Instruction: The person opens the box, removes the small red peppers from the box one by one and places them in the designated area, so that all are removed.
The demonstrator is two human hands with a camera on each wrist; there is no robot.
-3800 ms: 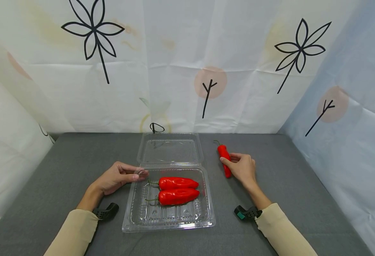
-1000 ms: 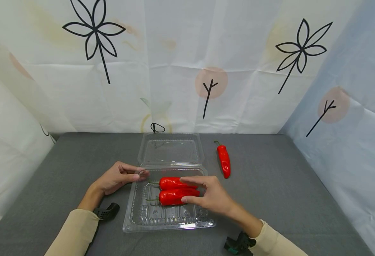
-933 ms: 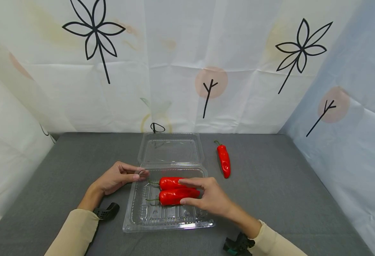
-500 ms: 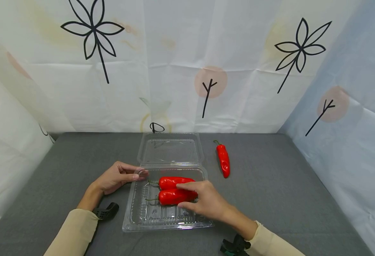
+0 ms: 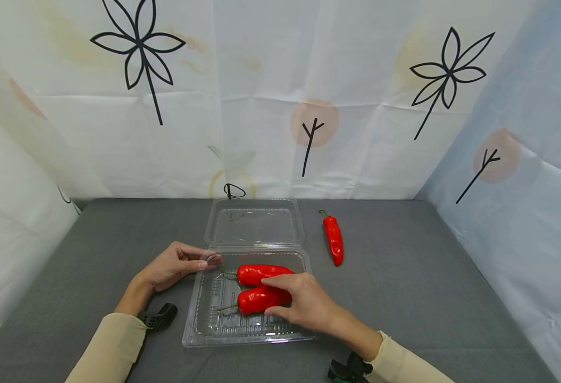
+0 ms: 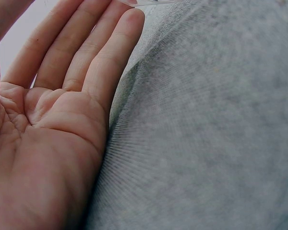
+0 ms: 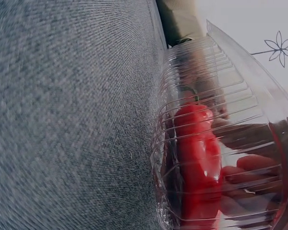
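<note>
A clear plastic clamshell container (image 5: 199,324) lies with its lid (image 5: 253,226) folded back. Two red chili peppers are in its base, stems to the left. My right hand (image 5: 309,303) reaches in and grips the nearer chili pepper (image 5: 258,300) between thumb and fingers; its tip is covered by the hand. Just behind lies the farther chili pepper (image 5: 256,274), partly covered by the fingertips. With thumb and fingers, my left hand (image 5: 175,266) holds the container's far left corner. In the left wrist view the fingers (image 6: 108,62) reach out nearly straight.
A third red chili pepper (image 5: 334,239) lies on the grey table (image 5: 404,266), right of the container. White printed cloth (image 5: 261,106) hangs behind the table and along its sides.
Earlier my right hand let go of the third chili pepper and moved left into the container. Now it grips the nearer chili pepper, shifted slightly toward me. The left hand stays put.
</note>
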